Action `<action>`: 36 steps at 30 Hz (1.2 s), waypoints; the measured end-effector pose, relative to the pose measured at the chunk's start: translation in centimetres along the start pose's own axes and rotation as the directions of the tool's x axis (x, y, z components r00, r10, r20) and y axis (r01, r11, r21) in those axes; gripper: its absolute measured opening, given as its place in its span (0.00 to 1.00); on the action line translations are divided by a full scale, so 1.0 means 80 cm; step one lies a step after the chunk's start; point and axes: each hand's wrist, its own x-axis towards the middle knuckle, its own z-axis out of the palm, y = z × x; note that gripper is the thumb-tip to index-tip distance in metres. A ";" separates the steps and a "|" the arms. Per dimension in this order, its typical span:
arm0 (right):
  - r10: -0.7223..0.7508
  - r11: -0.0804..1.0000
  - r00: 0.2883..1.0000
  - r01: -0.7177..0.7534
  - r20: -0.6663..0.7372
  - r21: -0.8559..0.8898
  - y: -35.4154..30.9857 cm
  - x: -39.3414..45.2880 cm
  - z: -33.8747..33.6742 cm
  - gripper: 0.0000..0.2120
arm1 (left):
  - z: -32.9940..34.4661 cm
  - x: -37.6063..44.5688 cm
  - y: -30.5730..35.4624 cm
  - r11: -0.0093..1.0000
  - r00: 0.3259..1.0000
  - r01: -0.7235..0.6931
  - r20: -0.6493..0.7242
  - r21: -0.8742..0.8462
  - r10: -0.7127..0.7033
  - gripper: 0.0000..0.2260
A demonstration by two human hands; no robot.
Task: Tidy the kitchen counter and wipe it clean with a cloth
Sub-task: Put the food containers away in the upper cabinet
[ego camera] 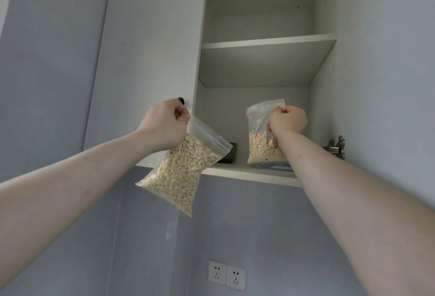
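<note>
Oat bags: left hand (168,122) fists one bag (181,173) below cabinet shelf (247,172); right hand (288,119) fists another (261,135) standing on it.

The single head-worn camera sat at the person's eye level and tilted upward, facing an open wall cabinet (256,83) from close range, below its bottom shelf (249,173). Both forearms reached up into the wide-angle frame from the lower corners, and the wall sockets (226,275) lay near the bottom edge.
</note>
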 end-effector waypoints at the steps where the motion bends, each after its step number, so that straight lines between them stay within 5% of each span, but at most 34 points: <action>1: 0.019 1.000 1.000 -0.020 -0.014 -0.020 0.018 0.019 0.002 0.14 | 0.004 0.008 0.006 1.000 1.000 -0.009 -0.002 -0.003 0.009 0.06; 12: 0.210 0.977 0.959 -0.213 -0.193 0.002 0.056 0.023 -0.034 0.14 | 0.043 0.081 0.041 0.999 0.999 -0.046 -0.016 0.019 0.046 0.07; 17: -0.078 0.993 0.980 0.061 -0.182 -0.098 0.060 -0.005 -0.032 0.29 | 0.065 0.112 0.044 0.999 0.998 -0.034 -0.043 0.025 0.035 0.05; 21: -0.299 0.919 0.954 0.283 -0.016 -0.274 0.067 -0.027 -0.044 0.24 | 0.089 0.134 0.051 0.999 0.998 -0.014 -0.068 0.029 0.016 0.06; 25: -0.264 0.870 0.956 0.294 0.130 -0.395 0.087 -0.027 -0.058 0.25 | 0.117 0.148 0.060 1.000 0.998 0.014 -0.058 0.024 -0.013 0.08; 36: -0.281 0.913 0.957 0.291 0.077 -0.287 0.092 -0.019 -0.058 0.28 | 0.214 0.188 0.096 0.989 0.998 0.059 -0.013 -0.132 -0.062 0.09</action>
